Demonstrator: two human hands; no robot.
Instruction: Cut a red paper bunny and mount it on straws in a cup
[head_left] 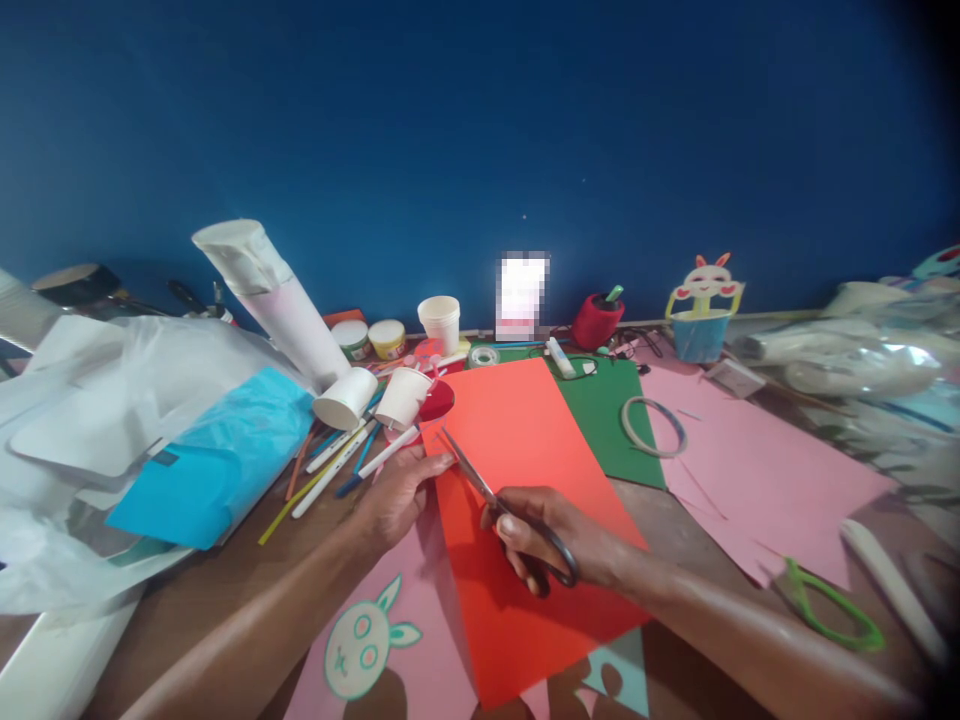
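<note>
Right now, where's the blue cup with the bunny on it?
In the head view, the blue bunny cup stands at the right, against the blue wall, behind the pink paper.

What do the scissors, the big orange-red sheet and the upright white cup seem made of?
Scissors: probably metal blades, greyish with a slight sheen; dark handle loops, perhaps plastic. Orange-red sheet: matte paper or thin card, flat and straight-edged. Upright white cup: likely paper, smooth and dull, though plastic is possible.
</note>
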